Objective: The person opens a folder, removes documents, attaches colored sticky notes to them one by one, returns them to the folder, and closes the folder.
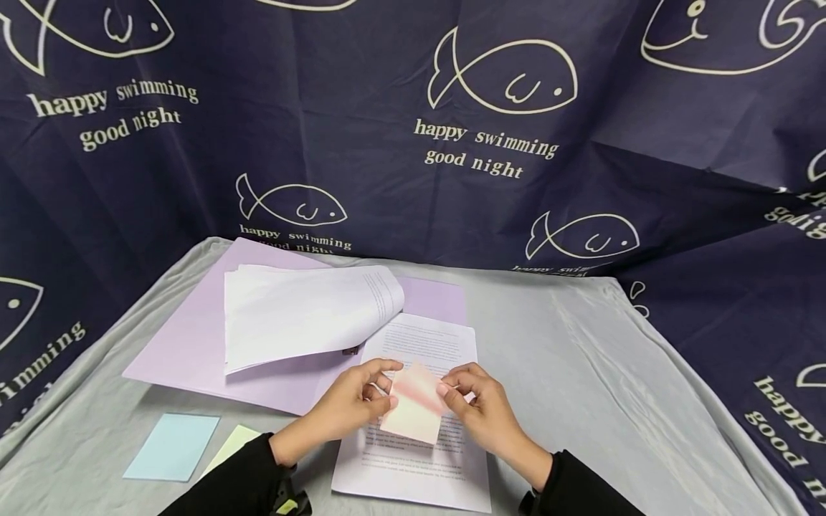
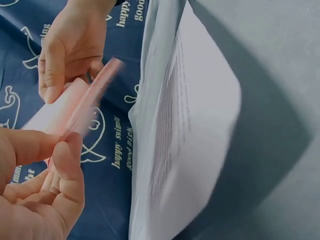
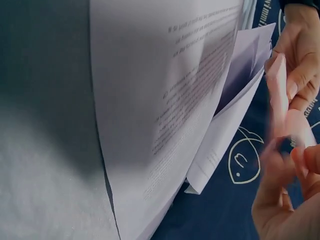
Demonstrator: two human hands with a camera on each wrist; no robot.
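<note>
Over the printed sheets point(image 1: 413, 469), both hands hold a pink sticky note pad point(image 1: 416, 405). My left hand point(image 1: 351, 401) pinches its left edge between thumb and fingers. At the right edge, my right hand point(image 1: 480, 405) grips with thumb and forefinger. From the left wrist view, a thin pink leaf point(image 2: 62, 107) bends away from the thicker edge of the pad point(image 2: 97, 95). The right wrist view shows the pad point(image 3: 277, 85) edge-on, with my right fingers point(image 3: 272, 170) blurred beside it.
A purple folder point(image 1: 183, 351) lies open, its turned-back white pages point(image 1: 290, 315) curling over the left side. Left of the papers are a blue note pad point(image 1: 173, 448) and a pale green one point(image 1: 231, 446). A dark fish-print cloth point(image 1: 387, 129) hangs behind the grey-covered table point(image 1: 581, 373).
</note>
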